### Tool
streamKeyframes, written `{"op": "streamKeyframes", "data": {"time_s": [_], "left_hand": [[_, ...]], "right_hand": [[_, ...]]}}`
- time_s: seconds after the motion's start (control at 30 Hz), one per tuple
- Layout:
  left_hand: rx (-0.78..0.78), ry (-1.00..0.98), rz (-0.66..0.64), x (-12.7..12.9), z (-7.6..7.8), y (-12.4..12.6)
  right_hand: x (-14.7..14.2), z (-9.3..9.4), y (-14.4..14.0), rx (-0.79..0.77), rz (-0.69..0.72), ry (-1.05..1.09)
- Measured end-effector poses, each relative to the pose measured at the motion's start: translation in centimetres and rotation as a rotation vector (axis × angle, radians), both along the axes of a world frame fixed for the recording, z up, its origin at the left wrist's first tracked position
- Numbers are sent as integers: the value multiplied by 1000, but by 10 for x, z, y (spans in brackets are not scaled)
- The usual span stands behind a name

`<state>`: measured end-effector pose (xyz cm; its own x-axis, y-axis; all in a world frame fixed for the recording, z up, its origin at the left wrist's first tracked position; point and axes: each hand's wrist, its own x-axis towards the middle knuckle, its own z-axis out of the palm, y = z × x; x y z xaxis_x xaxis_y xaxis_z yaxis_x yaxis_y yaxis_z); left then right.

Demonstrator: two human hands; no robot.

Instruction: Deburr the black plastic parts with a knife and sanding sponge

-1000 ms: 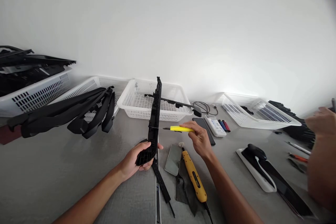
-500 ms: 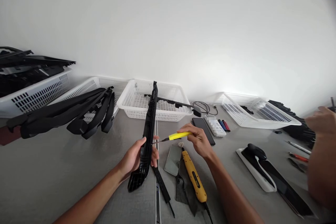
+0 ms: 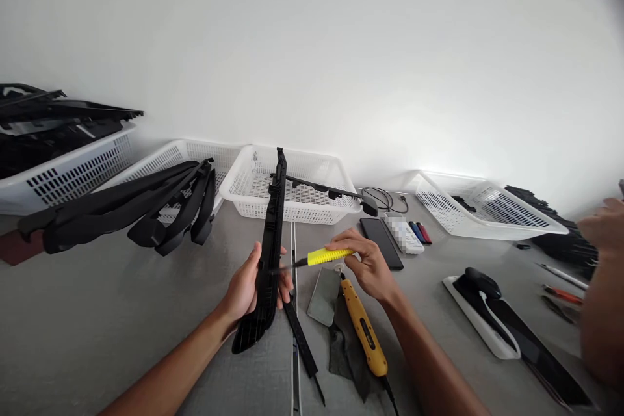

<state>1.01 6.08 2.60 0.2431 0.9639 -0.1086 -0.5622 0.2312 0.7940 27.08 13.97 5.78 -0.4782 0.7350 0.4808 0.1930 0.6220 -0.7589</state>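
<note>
I saw left hand [image 3: 247, 286] clamped on long black plastic trim strip [image 3: 269, 253], right hand [image 3: 366, 265] pinching yellow-handled screwdriver [image 3: 327, 256], white mesh plastic basket [image 3: 292, 185] behind, yellow electric driver [image 3: 364, 330] beside.

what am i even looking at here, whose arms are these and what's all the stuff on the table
The picture comes from a camera worn on a person's head, looking forward and down, so the two bare arms reaching in from the bottom are that person's own. The left hand grips a long black plastic strip, tilted up off the grey table. The right hand holds a yellow-handled tool, its thin metal tip at the strip. On the table lie a yellow electric screwdriver, a dark phone, white baskets and a pile of black parts. The arm at the right edge belongs to another person.
</note>
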Motion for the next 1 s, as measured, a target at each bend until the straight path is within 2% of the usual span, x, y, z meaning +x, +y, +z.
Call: {"op": "streamKeyframes", "data": {"time_s": [0.37,0.5,0.6,0.73,0.83,1.0], "left_hand": [[-47,-80,28,1,5,-1],[-50,-120,22,2,7,-1],[-70,-139,24,2,6,-1],[-70,-144,20,2,6,-1],[-78,-133,25,2,5,-1],[-75,-127,19,2,5,-1]], "right_hand": [[5,-3,4,-72,-16,22],[4,-6,6,-45,-84,51],[4,-6,7,-70,-28,27],[5,-6,7,-55,-71,45],[4,-6,6,-95,-10,17],[5,-6,7,-68,-63,23]]}}
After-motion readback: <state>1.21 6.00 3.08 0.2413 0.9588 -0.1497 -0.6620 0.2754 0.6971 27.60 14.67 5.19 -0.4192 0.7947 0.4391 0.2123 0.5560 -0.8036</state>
